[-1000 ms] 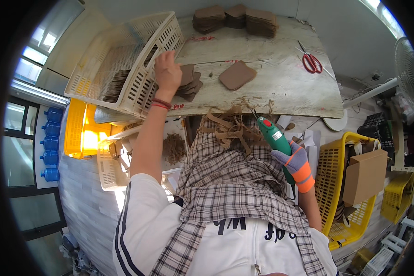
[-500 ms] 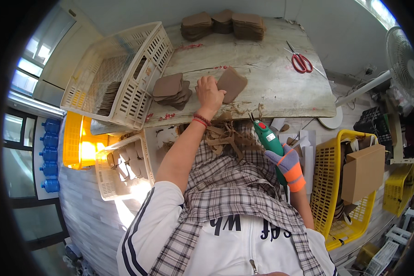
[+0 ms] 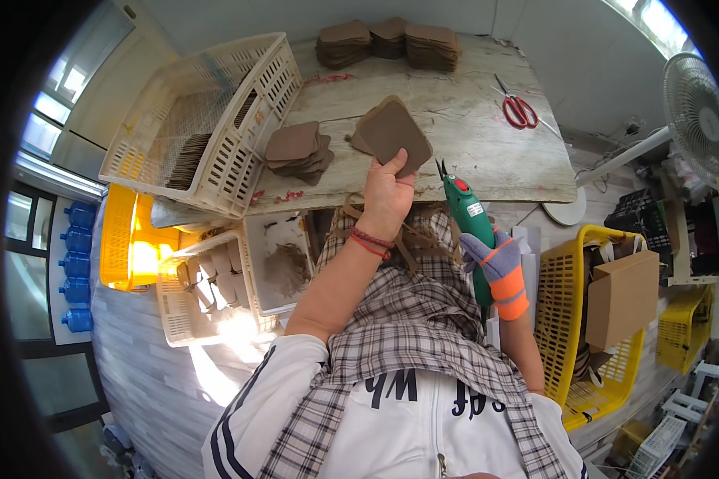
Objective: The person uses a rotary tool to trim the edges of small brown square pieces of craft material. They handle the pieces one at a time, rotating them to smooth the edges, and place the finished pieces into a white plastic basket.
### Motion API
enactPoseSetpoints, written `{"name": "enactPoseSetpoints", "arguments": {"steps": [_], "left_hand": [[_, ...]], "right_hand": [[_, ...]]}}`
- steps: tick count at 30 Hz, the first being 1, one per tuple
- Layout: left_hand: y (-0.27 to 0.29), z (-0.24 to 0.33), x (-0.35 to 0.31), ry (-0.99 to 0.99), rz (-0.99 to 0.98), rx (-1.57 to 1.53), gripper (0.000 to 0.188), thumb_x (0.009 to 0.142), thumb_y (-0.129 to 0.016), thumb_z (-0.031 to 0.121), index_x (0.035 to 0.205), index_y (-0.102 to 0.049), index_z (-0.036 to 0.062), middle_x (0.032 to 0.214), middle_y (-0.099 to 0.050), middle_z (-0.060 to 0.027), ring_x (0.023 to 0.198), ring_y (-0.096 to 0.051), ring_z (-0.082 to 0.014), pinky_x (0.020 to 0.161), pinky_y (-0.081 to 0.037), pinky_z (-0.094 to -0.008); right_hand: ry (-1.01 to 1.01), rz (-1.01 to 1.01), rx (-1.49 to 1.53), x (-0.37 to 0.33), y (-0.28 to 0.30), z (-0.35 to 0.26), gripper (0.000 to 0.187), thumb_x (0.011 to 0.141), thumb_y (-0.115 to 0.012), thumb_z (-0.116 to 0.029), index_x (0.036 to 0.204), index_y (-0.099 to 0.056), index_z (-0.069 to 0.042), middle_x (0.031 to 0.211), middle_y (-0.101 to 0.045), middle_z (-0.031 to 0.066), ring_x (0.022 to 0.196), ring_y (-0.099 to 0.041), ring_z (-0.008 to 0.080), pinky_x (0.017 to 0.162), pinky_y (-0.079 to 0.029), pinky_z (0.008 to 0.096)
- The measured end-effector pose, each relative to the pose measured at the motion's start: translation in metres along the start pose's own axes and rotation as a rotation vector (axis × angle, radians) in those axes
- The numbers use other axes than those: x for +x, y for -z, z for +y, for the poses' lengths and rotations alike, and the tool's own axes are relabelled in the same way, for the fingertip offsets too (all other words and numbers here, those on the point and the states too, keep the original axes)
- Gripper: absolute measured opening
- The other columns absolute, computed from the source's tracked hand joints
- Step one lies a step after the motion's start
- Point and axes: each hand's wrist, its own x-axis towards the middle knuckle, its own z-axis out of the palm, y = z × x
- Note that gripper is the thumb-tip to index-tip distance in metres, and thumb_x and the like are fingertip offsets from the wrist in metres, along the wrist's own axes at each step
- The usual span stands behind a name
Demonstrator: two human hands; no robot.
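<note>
Thumb on top, my left hand (image 3: 390, 191) grips a brown rounded-square pad (image 3: 397, 132) near the table's front edge. Another brown piece shows partly beneath that pad. In its grey and orange glove, my right hand (image 3: 495, 267) is closed around green electric scissors (image 3: 466, 209). Their pointed blades aim up toward the pad, a little to its right and apart from it. Left of my left hand sits an uneven stack of similar brown pads (image 3: 295, 148). Thin brown scraps (image 3: 407, 239) hang over my plaid apron, partly hidden by my left forearm.
Along the table's (image 3: 471, 136) back edge stand several pad stacks (image 3: 430, 49). Red-handled scissors (image 3: 521, 112) lie at the right. A white crate (image 3: 248, 136) fills the left end. A yellow basket (image 3: 551, 319) with a cardboard box (image 3: 623, 299) stands at my right, a fan (image 3: 699, 112) beyond.
My left hand has turned palm-up, picking up the pad it was touching on the table. The electric scissors have shifted slightly. Several scraps have slid off my lap, uncovering a bin beside it.
</note>
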Motion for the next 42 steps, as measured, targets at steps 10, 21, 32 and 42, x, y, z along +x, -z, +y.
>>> {"name": "enactPoseSetpoints", "arguments": {"steps": [10, 21, 32, 42], "left_hand": [[-0.008, -0.012, -0.014, 0.062, -0.057, 0.019, 0.035, 0.087, -0.054, -0.005, 0.119, -0.047, 0.0053, 0.119, -0.054, -0.0086, 0.112, -0.052, -0.0246, 0.100, -0.043, -0.0394], [-0.001, -0.018, -0.035, 0.130, -0.156, 0.295, 0.034, 0.086, -0.052, -0.008, 0.118, -0.049, 0.0029, 0.117, -0.057, -0.0101, 0.107, -0.057, -0.0239, 0.094, -0.048, -0.0374], [0.026, 0.000, -0.039, 0.277, -0.244, 0.579, 0.033, 0.084, -0.053, -0.009, 0.115, -0.053, 0.0013, 0.110, -0.062, -0.0086, 0.097, -0.061, -0.0175, 0.085, -0.052, -0.0313], [0.017, 0.065, -0.025, 0.444, -0.462, 1.168, 0.051, 0.078, -0.056, -0.009, 0.127, -0.050, -0.0003, 0.110, -0.062, -0.0059, 0.096, -0.060, -0.0122, 0.084, -0.049, -0.0260]], "right_hand": [[0.004, -0.009, 0.014, -0.009, 0.001, -0.017, 0.033, 0.078, -0.074, -0.020, 0.095, -0.056, 0.001, 0.068, -0.062, 0.0059, 0.051, -0.057, 0.0116, 0.045, -0.046, 0.0233], [-0.003, 0.015, 0.001, -0.009, 0.009, -0.024, 0.033, 0.077, -0.075, -0.020, 0.096, -0.058, 0.001, 0.068, -0.060, 0.0043, 0.053, -0.057, 0.0103, 0.046, -0.047, 0.0228], [-0.005, 0.021, -0.017, -0.010, 0.027, -0.026, 0.031, 0.077, -0.075, -0.017, 0.095, -0.058, 0.000, 0.070, -0.061, 0.0046, 0.052, -0.057, 0.0097, 0.047, -0.047, 0.0231], [-0.028, -0.105, -0.256, -0.028, 0.045, -0.018, 0.042, 0.072, -0.079, -0.021, 0.100, -0.059, 0.003, 0.071, -0.062, 0.0041, 0.056, -0.056, 0.0071, 0.049, -0.047, 0.0222]]}}
